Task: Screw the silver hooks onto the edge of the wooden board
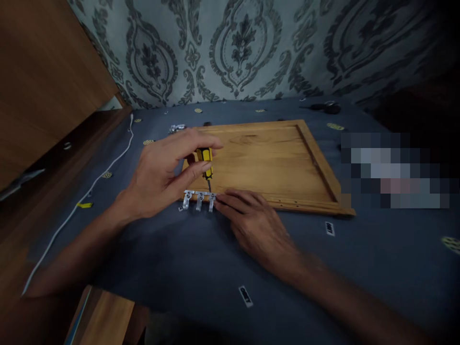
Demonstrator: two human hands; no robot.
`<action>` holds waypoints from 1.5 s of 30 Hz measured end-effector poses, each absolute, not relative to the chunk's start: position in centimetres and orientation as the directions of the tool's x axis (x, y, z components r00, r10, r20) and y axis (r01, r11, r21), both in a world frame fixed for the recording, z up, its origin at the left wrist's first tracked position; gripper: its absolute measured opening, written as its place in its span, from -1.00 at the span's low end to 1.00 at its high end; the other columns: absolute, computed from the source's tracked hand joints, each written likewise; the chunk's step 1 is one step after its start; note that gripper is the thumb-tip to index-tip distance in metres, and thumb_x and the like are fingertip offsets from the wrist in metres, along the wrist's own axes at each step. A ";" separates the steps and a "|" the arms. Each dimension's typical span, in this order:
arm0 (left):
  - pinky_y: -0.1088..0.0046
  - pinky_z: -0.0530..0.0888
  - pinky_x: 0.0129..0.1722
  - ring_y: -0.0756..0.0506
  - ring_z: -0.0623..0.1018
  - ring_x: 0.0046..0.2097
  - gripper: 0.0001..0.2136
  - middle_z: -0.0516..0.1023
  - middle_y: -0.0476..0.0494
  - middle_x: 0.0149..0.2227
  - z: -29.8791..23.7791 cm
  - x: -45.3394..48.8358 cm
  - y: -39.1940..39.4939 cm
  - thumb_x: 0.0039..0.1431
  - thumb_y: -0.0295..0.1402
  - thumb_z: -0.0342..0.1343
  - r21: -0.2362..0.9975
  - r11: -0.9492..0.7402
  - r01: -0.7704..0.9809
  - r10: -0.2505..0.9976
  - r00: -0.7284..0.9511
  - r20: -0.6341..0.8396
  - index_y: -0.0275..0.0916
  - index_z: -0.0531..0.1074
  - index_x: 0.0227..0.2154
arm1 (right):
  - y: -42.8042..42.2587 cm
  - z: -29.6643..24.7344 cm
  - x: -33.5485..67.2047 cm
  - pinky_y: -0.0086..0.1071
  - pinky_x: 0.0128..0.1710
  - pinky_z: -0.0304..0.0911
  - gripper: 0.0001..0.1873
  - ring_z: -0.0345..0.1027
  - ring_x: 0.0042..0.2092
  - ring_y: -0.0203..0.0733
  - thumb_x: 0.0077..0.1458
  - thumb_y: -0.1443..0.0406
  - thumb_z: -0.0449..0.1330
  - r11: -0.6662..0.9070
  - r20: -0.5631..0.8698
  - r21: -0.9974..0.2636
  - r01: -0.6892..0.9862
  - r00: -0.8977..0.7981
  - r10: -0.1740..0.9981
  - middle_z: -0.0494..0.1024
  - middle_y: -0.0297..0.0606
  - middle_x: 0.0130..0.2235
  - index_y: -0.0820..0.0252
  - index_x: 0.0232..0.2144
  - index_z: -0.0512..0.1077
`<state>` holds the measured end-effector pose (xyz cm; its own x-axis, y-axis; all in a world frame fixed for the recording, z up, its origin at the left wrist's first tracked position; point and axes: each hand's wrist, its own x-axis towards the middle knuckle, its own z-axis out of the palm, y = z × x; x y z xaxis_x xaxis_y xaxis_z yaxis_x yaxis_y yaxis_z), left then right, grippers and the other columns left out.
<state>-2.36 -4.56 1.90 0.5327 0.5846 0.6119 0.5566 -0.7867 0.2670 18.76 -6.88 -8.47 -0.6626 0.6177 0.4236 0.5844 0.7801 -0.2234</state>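
My left hand (165, 175) is closed round a short yellow-and-black screwdriver (205, 163), held upright with its tip down on a silver metal hook rack (198, 198). The rack has three hooks and lies at the near left corner of a framed wooden panel (266, 160) that rests flat on a dark blue sheet. My right hand (251, 223) lies on the sheet beside the rack, its fingertips pressed against the rack's right end and the panel's near edge.
A white cable (104, 167) runs along the sheet's left side. A second metal fitting (177, 128) lies past the panel's far left corner. A dark object (328, 108) sits by the patterned wall. Wooden furniture stands at the left, a wooden board (104, 314) near me.
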 end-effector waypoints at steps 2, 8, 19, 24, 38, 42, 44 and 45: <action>0.40 0.55 -0.19 -0.04 0.58 -0.22 -0.80 0.61 -0.10 -0.10 1.8 -2.2 -4.6 0.33 -0.44 0.10 0.271 -0.781 0.562 0.592 0.529 0.608 -0.21 0.47 -0.02 | -6.9 -8.4 18.8 -0.04 0.06 0.33 -0.52 0.39 0.10 0.01 0.05 0.57 0.10 0.778 0.416 -0.227 0.586 -0.664 0.622 0.63 -0.16 0.03 0.17 -0.02 0.54; 0.41 0.56 -0.20 -0.04 0.59 -0.24 -0.79 0.62 -0.10 -0.11 1.7 -1.9 -4.8 0.32 -0.47 0.09 0.254 -0.785 0.565 0.590 0.555 0.587 -0.17 0.48 -0.03 | -6.9 -8.5 18.8 -0.05 0.06 0.33 -0.53 0.39 0.10 0.02 0.03 0.58 0.13 0.774 0.419 -0.225 0.591 -0.659 0.625 0.63 -0.17 0.03 0.21 -0.03 0.54; 0.32 0.57 -0.15 -0.10 0.58 -0.16 -0.83 0.59 -0.13 -0.17 1.2 -1.7 -4.4 0.33 -0.38 0.11 0.234 -0.810 0.538 0.547 0.550 0.631 -0.14 0.52 -0.08 | -7.0 -8.3 18.7 -0.06 0.06 0.33 -0.55 0.39 0.11 0.01 0.07 0.57 0.13 0.764 0.404 -0.224 0.605 -0.656 0.638 0.62 -0.18 0.04 0.18 -0.03 0.54; 0.38 0.56 -0.29 -0.05 0.54 -0.27 -0.86 0.55 -0.09 -0.23 0.4 -1.3 -4.5 0.31 -0.35 0.16 0.246 -0.756 0.607 0.567 0.417 0.710 -0.11 0.54 -0.11 | -7.0 -8.2 18.8 -0.07 0.06 0.32 -0.54 0.39 0.12 0.01 0.06 0.57 0.15 0.768 0.403 -0.220 0.602 -0.661 0.633 0.62 -0.17 0.04 0.17 -0.02 0.54; 0.36 0.62 -0.20 -0.07 0.64 -0.15 -0.81 0.61 -0.03 -0.21 0.0 -0.9 -4.6 0.24 -0.33 0.26 0.577 -0.692 0.434 0.713 0.281 0.643 -0.11 0.43 -0.12 | -7.0 -8.4 18.8 0.00 0.08 0.32 -0.51 0.38 0.12 0.01 0.10 0.55 0.08 0.758 0.382 -0.244 0.605 -0.658 0.649 0.61 -0.17 0.07 0.16 0.03 0.53; 0.35 0.60 -0.13 -0.06 0.63 -0.14 -0.84 0.60 -0.02 -0.15 0.1 -1.2 -4.5 0.30 -0.38 0.19 0.541 -0.713 0.446 0.694 0.343 0.633 -0.11 0.42 -0.09 | -7.0 -8.3 18.8 -0.02 0.07 0.33 -0.53 0.39 0.11 0.02 0.11 0.54 0.09 0.761 0.390 -0.233 0.606 -0.659 0.644 0.61 -0.15 0.06 0.19 0.01 0.54; 0.33 0.59 -0.11 -0.07 0.63 -0.13 -0.83 0.59 -0.02 -0.12 0.1 -1.4 -4.5 0.30 -0.38 0.17 0.525 -0.729 0.440 0.680 0.371 0.633 -0.12 0.42 -0.07 | -7.0 -8.4 18.8 -0.02 0.06 0.34 -0.53 0.39 0.11 0.03 0.11 0.54 0.09 0.761 0.392 -0.228 0.607 -0.658 0.643 0.62 -0.16 0.06 0.17 0.01 0.55; 0.31 0.59 -0.09 -0.08 0.62 -0.12 -0.83 0.58 -0.03 -0.11 0.2 -1.4 -4.5 0.30 -0.38 0.17 0.522 -0.732 0.437 0.677 0.381 0.629 -0.12 0.43 -0.07 | -7.0 -8.3 18.8 -0.02 0.06 0.34 -0.53 0.39 0.11 0.03 0.12 0.54 0.09 0.760 0.390 -0.228 0.608 -0.658 0.644 0.62 -0.16 0.06 0.16 0.02 0.55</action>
